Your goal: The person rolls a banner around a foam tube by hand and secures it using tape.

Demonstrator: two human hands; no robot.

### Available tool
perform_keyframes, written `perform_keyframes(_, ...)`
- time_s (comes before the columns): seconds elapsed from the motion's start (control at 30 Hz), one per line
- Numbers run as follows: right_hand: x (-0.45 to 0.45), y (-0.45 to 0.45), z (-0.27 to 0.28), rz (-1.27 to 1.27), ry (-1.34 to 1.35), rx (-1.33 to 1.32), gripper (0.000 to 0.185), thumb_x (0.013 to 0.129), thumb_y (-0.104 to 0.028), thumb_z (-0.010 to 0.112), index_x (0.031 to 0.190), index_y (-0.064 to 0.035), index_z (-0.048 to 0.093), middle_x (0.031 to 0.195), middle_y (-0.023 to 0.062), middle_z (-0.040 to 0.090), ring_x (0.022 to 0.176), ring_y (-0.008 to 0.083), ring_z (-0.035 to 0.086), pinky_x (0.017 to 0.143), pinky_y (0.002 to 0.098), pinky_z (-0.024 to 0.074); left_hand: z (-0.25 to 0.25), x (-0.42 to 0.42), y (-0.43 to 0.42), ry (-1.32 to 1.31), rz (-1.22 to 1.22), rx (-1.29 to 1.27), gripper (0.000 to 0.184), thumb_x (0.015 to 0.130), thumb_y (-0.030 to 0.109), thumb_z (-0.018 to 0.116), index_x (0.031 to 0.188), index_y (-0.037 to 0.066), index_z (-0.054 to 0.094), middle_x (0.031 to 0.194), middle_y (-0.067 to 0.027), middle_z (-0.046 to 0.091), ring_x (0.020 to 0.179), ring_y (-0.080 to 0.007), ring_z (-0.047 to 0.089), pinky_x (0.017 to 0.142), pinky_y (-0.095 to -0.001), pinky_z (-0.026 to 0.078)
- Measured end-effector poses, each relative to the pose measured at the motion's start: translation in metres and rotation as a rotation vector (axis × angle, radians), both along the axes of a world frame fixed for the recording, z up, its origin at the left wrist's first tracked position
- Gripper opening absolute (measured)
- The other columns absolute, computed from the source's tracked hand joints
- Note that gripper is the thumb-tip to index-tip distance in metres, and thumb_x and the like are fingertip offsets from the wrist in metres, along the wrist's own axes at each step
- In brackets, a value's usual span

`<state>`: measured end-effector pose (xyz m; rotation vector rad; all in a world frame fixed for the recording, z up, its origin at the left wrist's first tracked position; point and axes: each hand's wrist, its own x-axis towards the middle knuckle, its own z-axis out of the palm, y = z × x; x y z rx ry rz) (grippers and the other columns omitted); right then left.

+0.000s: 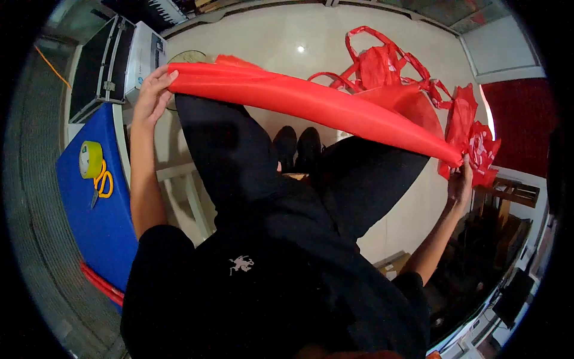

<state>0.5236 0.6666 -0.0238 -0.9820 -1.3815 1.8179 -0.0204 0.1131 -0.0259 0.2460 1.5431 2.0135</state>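
A long strip of smooth red fabric, folded or rolled lengthwise, is stretched above my knees. Its left end is pinched by my left hand, thumb on top. Lower down on the right, my right hand grips the other end. A loose flap of the same red material hangs behind the strip near its right half. Just past my right hand lies a crumpled red piece with white print, partly behind the strip; whether it is joined to it, I cannot tell.
Red bags with straps lie on the pale tiled floor. To my left, a blue surface bears a yellow-green tape roll and yellow-handled scissors. Behind it stand a black case and a white box.
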Motion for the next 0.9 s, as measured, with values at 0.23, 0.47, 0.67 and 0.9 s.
perform_keyframes(0.23, 0.031, -0.027, -0.020, -0.240, 0.107, -0.100, 0.050, 0.093, -0.031, 0.062, 0.128, 0.0027, 0.048, 0.108, 0.0107, 0.064, 0.095, 0.0137, 0.061, 0.085, 0.0285, 0.0521, -0.001, -0.007, 0.013, 0.050, 0.027, -0.141, 0.041, 0.083, 0.007, 0.070, 0.118, -0.008, 0.054, 0.110, -0.0155, 0.064, 0.102, -0.0206, 0.063, 0.094, -0.0303, 0.048)
perform_keyframes(0.47, 0.072, -0.029, 0.040, -0.434, -0.267, 0.484, 0.038, 0.098, -0.031, 0.053, 0.121, -0.0013, 0.059, 0.101, 0.0079, 0.064, 0.092, 0.0165, 0.062, 0.084, 0.0289, 0.0501, 0.002, -0.039, -0.030, 0.161, 0.115, -0.058, 0.037, 0.088, 0.009, 0.066, 0.119, -0.007, 0.054, 0.115, -0.0148, 0.062, 0.106, -0.0214, 0.061, 0.097, -0.0317, 0.046)
perform_keyframes(0.67, -0.126, -0.080, 0.072, 0.241, -0.524, 1.154, 0.031, 0.098, -0.019, 0.051, 0.122, -0.0023, 0.060, 0.122, 0.0138, 0.061, 0.116, 0.0255, 0.056, 0.103, 0.0358, 0.0384, -0.024, -0.031, -0.001, 0.100, 0.022, 0.017, 0.036, 0.088, 0.008, 0.066, 0.118, -0.006, 0.053, 0.112, -0.0137, 0.062, 0.103, -0.0187, 0.061, 0.097, -0.0300, 0.046)
perform_keyframes(0.9, -0.257, -0.095, -0.047, 0.863, -0.419, 1.082, 0.036, 0.097, -0.032, 0.052, 0.122, -0.0051, 0.059, 0.123, 0.0175, 0.058, 0.117, 0.0317, 0.054, 0.100, 0.0398, 0.0402, -0.026, -0.031, 0.001, 0.101, 0.011, 0.037, 0.029, 0.088, 0.003, 0.065, 0.115, -0.002, 0.056, 0.110, -0.0125, 0.064, 0.103, -0.0195, 0.061, 0.098, -0.0327, 0.045)
